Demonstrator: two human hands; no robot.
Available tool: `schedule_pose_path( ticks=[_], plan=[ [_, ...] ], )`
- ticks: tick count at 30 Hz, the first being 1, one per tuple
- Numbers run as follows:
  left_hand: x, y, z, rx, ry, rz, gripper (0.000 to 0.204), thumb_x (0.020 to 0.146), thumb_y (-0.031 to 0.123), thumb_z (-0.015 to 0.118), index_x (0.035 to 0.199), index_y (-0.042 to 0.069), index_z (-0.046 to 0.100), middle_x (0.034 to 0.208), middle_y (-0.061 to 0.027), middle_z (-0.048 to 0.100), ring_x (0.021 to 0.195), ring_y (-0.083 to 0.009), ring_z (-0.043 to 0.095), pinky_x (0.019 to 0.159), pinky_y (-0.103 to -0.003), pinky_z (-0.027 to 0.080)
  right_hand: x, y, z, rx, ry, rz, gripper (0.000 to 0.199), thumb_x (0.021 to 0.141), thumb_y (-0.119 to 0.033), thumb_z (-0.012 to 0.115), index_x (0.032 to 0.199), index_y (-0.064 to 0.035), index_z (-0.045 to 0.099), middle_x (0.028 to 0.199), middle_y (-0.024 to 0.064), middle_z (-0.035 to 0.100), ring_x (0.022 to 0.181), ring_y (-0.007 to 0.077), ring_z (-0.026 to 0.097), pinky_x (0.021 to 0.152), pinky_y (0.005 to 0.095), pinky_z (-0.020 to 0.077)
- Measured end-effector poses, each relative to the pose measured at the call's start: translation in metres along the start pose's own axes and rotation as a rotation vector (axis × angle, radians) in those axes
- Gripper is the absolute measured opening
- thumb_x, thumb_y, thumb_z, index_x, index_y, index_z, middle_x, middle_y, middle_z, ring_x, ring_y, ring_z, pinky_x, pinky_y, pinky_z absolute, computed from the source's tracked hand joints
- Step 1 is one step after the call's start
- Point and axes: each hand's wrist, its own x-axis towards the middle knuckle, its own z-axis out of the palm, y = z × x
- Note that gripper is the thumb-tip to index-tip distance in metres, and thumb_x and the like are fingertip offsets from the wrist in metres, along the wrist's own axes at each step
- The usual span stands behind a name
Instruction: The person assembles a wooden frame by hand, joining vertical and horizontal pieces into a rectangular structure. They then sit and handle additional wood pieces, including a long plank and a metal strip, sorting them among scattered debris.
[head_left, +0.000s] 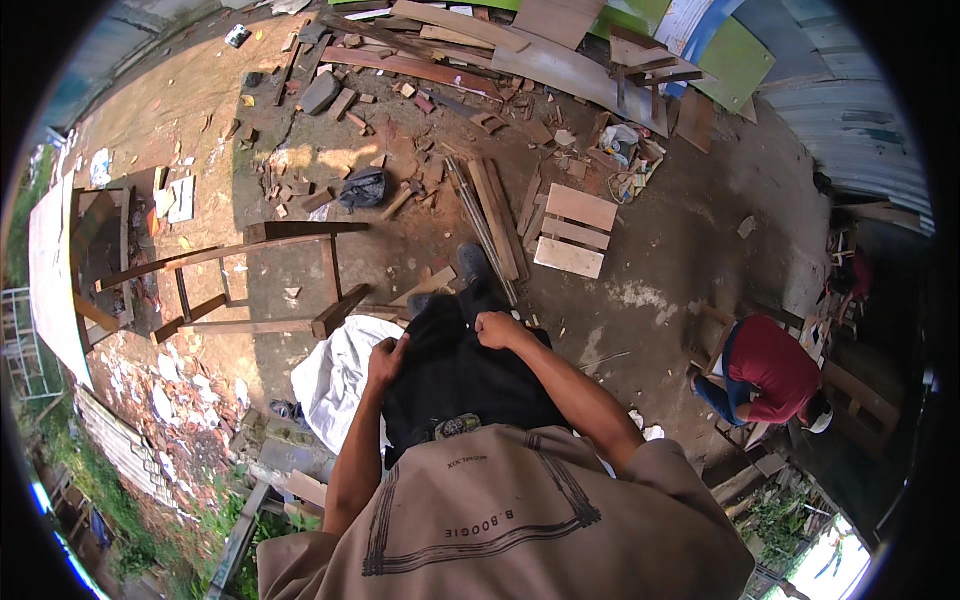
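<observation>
Both hands rest at the legs of my black trousers [450,385]. My left hand [384,362] is closed at the left leg, its thumb lying along the dark cloth. My right hand [494,330] makes a fist near the right knee, where it appears to grip the fabric. What lies inside the curled fingers is partly hidden. Beside my left forearm a white cloth [340,380] hangs in folds. Past my knees, my dark shoes [472,262] stand on the ground.
Ahead lie long wooden strips [490,215] and a slatted wooden panel [575,232]. A wooden frame [225,255] lies to the left, and a black bag [365,187] beyond it. Boards [560,70] are heaped at the far side. A person in red [770,365] bends over at right.
</observation>
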Motion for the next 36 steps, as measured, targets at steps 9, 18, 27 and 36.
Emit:
schedule_pose_path(
  ticks=[9,18,27,36],
  plan=[
    [0.054,0.063,0.013,-0.144,0.154,-0.018,0.049,0.092,0.044,0.064,0.084,-0.004,0.065,0.071,-0.0103,0.064,0.068,-0.0162,0.06,0.066,-0.031,0.047,0.036,0.051,-0.049,0.088,0.068,-0.039,0.025,0.077,-0.015,0.063,0.099,-0.0062,0.068,0.101,0.0156,0.069,0.097,0.0334,0.066,0.085,0.0428,0.0516],
    [0.112,0.112,0.013,-0.232,0.017,-0.039,0.051,0.092,0.047,0.062,0.091,-0.004,0.066,0.074,-0.0104,0.066,0.072,-0.0166,0.063,0.069,-0.031,0.049,0.07,0.03,-0.073,0.061,0.042,-0.001,0.027,0.075,-0.012,0.061,0.1,-0.0047,0.068,0.101,0.0158,0.07,0.096,0.0335,0.066,0.084,0.0419,0.0522],
    [0.182,0.124,-0.035,-0.005,-0.097,-0.004,0.059,0.089,0.056,0.058,0.098,-0.001,0.069,0.091,-0.0211,0.07,0.094,-0.0338,0.068,0.084,-0.04,0.05,0.074,-0.036,-0.146,0.076,0.152,0.134,0.029,0.076,-0.011,0.058,0.102,-0.0091,0.069,0.105,0.0165,0.07,0.103,0.0343,0.065,0.09,0.0435,0.0506],
    [0.23,0.154,-0.053,-0.093,-0.093,-0.021,0.057,0.087,0.055,0.058,0.102,0.002,0.07,0.097,-0.0234,0.07,0.101,-0.0352,0.067,0.088,-0.04,0.049,0.085,-0.077,-0.241,-0.06,0.421,0.16,0.025,0.08,-0.016,0.06,0.103,-0.01,0.068,0.096,0.018,0.07,0.097,0.0359,0.066,0.086,0.0457,0.0515]
  ],
)
